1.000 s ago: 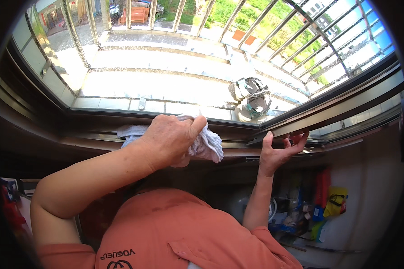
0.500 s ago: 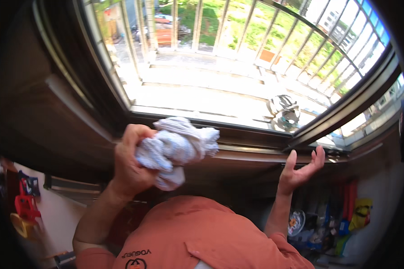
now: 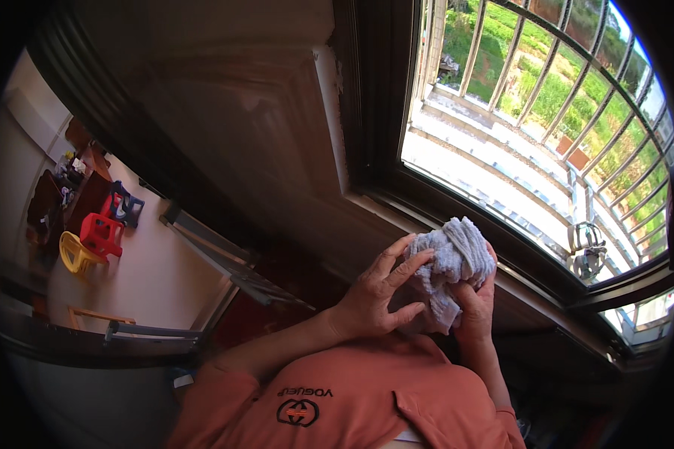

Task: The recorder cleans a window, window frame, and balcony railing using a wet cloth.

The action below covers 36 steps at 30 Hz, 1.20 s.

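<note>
Nearest, the left hand (image 3: 386,292) has its fingers spread at the left of the cloth (image 3: 457,251); whether they all touch it, I cannot tell. The right hand (image 3: 481,303) pinches the bunched cloth between thumb and partly hidden fingers, on the near side of the window frame (image 3: 532,267). Loose folds could slip if that pinch slackened; farther off, the frame's edge could scrape knuckles swung too close.

rough matt terry rag (image 3: 457,254) in the grip, smooth metal window frame (image 3: 382,112) beyond, glossy red plastic stool (image 3: 101,234) well left, matt cloth shirt (image 3: 352,378) below
</note>
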Each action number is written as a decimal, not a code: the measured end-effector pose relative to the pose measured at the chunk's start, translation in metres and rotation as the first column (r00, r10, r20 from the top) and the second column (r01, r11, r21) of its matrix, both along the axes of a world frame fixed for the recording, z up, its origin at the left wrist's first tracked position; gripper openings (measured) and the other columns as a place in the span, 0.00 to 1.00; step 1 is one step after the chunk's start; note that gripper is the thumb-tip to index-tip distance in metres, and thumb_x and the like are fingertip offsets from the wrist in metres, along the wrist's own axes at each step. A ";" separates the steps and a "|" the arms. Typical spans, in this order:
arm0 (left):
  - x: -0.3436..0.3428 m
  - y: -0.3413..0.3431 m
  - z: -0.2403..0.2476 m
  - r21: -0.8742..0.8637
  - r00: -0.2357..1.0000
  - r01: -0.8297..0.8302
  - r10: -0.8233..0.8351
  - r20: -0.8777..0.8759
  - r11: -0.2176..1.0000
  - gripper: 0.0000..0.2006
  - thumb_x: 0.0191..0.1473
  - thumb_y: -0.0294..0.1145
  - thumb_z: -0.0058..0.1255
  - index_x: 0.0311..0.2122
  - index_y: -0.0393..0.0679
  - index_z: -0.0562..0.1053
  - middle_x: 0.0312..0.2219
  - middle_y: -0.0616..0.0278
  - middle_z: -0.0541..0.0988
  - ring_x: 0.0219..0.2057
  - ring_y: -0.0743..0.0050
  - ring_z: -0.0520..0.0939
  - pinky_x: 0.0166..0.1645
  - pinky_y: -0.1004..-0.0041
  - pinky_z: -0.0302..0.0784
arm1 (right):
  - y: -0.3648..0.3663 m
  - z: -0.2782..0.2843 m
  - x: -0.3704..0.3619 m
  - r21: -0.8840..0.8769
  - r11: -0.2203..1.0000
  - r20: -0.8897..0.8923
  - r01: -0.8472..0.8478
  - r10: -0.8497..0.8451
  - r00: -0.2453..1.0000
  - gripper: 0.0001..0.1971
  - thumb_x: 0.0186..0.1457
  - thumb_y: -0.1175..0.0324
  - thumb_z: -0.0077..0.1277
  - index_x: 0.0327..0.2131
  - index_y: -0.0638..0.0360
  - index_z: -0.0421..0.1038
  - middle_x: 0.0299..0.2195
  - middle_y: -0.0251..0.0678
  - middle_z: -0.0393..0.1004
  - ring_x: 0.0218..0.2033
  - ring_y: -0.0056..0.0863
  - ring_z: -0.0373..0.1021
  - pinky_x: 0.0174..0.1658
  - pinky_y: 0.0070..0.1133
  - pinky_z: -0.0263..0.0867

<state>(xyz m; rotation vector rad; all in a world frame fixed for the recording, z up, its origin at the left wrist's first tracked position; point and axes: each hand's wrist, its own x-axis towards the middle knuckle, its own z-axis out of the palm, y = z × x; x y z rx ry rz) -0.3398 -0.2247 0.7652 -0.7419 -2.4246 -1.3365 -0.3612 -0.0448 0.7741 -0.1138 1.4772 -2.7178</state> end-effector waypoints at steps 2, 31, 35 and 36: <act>0.012 -0.008 -0.026 0.106 0.993 -0.038 0.026 0.116 0.994 0.39 0.45 0.34 0.59 0.62 0.44 0.54 0.59 0.42 0.56 0.57 0.50 0.64 0.57 0.61 0.64 | -0.007 -0.008 -0.018 0.211 0.973 -0.050 -0.091 0.104 0.993 0.28 0.46 0.81 0.48 0.54 0.56 0.59 0.49 0.37 0.65 0.50 0.24 0.65 0.53 0.23 0.61; -0.016 0.021 -0.086 -0.091 0.803 0.254 -0.157 0.575 0.963 0.28 0.50 0.29 0.51 0.58 0.45 0.61 0.55 0.53 0.65 0.41 0.63 0.78 0.46 0.66 0.75 | 0.182 -0.009 -0.019 0.791 -0.467 -0.491 0.395 -0.100 0.865 0.09 0.39 0.72 0.53 0.29 0.57 0.73 0.29 0.37 0.72 0.35 0.40 0.69 0.38 0.32 0.67; -0.013 0.002 -0.086 -0.125 0.818 0.143 -0.046 0.574 0.982 0.28 0.50 0.29 0.51 0.58 0.45 0.61 0.55 0.53 0.65 0.41 0.63 0.78 0.46 0.67 0.75 | 0.194 0.027 0.007 0.800 -0.413 -0.574 0.434 -0.321 0.753 0.14 0.41 0.76 0.51 0.36 0.57 0.71 0.35 0.40 0.72 0.41 0.43 0.69 0.40 0.33 0.66; -0.012 -0.005 -0.088 -0.111 0.818 0.129 -0.042 0.574 0.985 0.28 0.50 0.29 0.51 0.58 0.45 0.61 0.55 0.53 0.65 0.41 0.62 0.78 0.46 0.67 0.75 | 0.183 0.027 0.008 0.739 -0.469 -0.646 0.484 -0.292 0.705 0.15 0.41 0.77 0.50 0.38 0.58 0.70 0.36 0.41 0.72 0.41 0.44 0.68 0.40 0.34 0.65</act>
